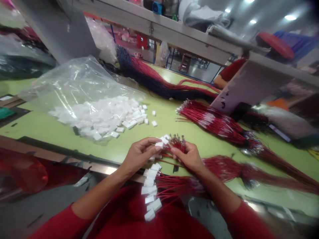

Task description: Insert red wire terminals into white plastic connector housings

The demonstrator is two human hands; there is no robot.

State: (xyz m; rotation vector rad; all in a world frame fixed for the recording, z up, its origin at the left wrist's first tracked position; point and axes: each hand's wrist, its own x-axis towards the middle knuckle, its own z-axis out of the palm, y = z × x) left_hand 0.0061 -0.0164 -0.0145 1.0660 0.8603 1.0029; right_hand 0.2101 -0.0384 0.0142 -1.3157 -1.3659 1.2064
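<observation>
Red sleeves [62,220] reach forward; the left hand [138,154] pinches a white plastic connector [159,144], while the right hand [188,157] closes on a bundle of red wires [177,144], their metal-tipped ends pointing away.

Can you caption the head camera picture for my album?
Left hand pinches a white plastic connector, right hand grasps red wires, near a plastic bag of connectors.

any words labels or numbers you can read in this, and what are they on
Nothing can be read: the white connector housings, red wires and clear plastic bag show no legible text, and the blue object on the overhead shelf is too blurred to tell whether it bears any.
</observation>
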